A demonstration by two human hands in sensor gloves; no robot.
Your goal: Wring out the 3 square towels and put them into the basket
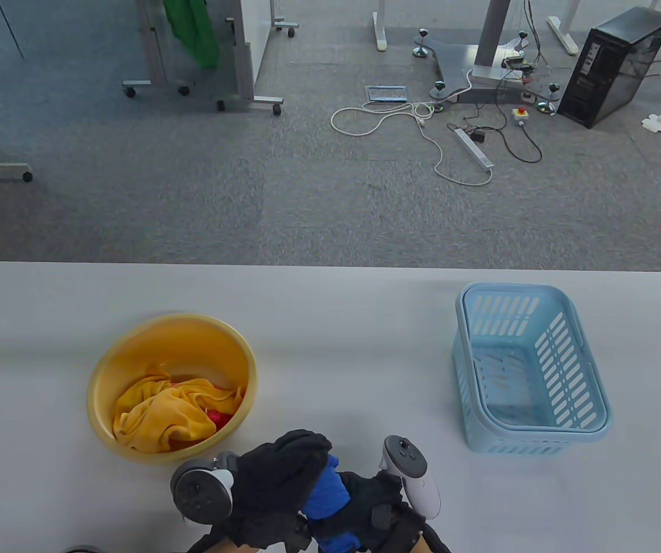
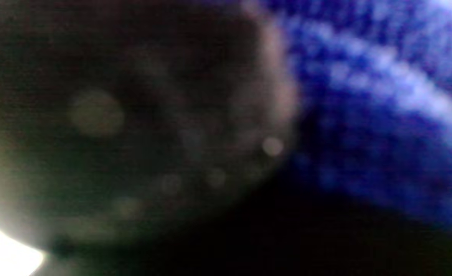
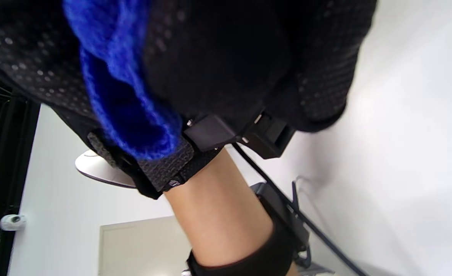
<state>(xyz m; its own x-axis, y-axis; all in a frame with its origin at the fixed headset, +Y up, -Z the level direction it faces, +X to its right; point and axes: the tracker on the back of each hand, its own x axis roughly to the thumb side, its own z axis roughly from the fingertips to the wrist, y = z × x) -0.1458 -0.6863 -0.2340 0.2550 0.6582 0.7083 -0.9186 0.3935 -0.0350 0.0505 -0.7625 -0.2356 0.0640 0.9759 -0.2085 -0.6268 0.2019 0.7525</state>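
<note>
A rolled blue towel (image 1: 325, 496) is held between both gloved hands near the table's front edge. My left hand (image 1: 275, 481) grips its left end and my right hand (image 1: 373, 507) grips its right end. In the right wrist view the blue towel (image 3: 122, 96) is squeezed inside black glove fingers (image 3: 218, 57). The left wrist view is a dark blur with the blue towel (image 2: 375, 96) at its right. A yellow towel (image 1: 166, 412) lies in the yellow basin (image 1: 105, 374), with a bit of a red towel (image 1: 219, 417) under it. The light blue basket (image 1: 595, 397) stands to the right, with nothing inside.
The basin is just behind my left hand, and the basket is about a hand's width to the right of my right hand. Beyond the table's far edge are carpet, cables, a computer tower (image 1: 615, 66) and desk legs.
</note>
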